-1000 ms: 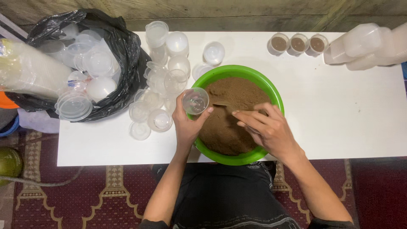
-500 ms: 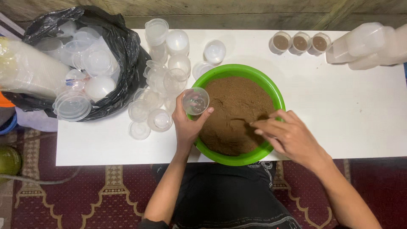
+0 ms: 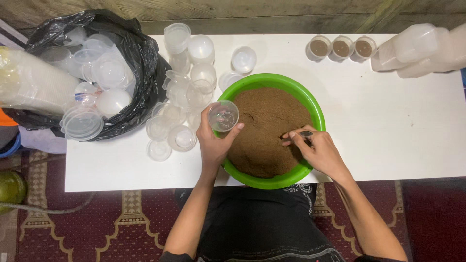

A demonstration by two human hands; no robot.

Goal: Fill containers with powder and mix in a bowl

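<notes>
Clear cup (image 3: 223, 116) in left hand (image 3: 213, 143); right hand (image 3: 318, 150) grips spoon (image 3: 305, 134).

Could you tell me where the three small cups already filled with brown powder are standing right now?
In the head view, the three filled cups stand in a row at the table's far edge, beyond the green bowl and right of centre.

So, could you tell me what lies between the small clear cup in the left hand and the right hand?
In the head view, only brown powder in the green bowl lies between the clear cup and the right hand.
</notes>
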